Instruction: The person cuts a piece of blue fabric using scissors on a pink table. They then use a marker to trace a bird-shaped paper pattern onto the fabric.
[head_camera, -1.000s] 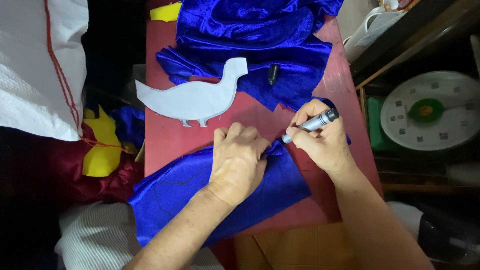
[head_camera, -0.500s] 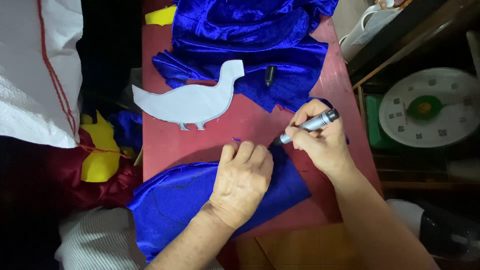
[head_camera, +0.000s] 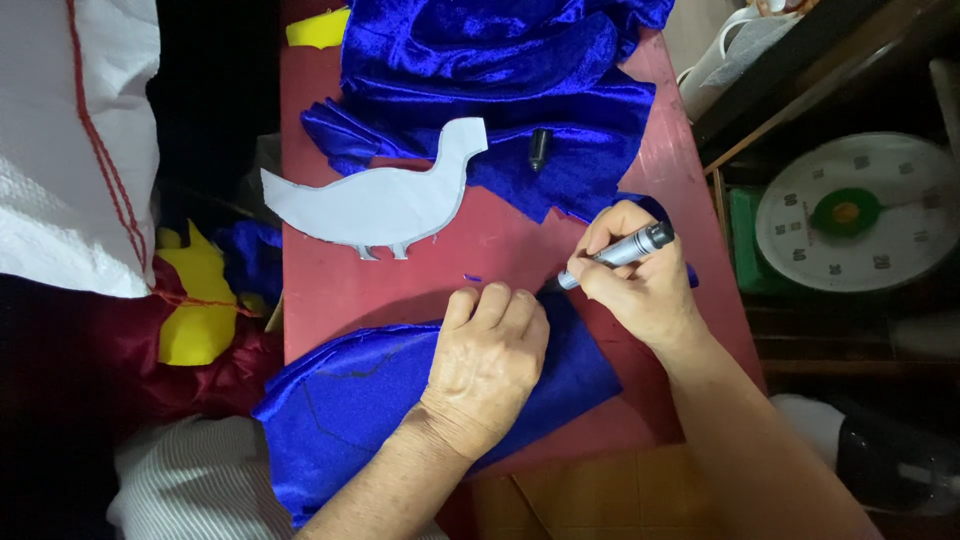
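Marker (head_camera: 617, 254) tip behind left hand (head_camera: 487, 368)

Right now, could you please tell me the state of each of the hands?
Left hand: open, pressed flat on the blue fabric piece.
Right hand: closed around a grey marker, tip by the fabric's edge.

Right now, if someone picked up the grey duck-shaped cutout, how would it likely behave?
The duck-shaped cutout lies flat with crisp edges on the red table, so probably thin card: light, fairly stiff. Its tail overhangs the table edge without drooping. The thin legs look easiest to bend.
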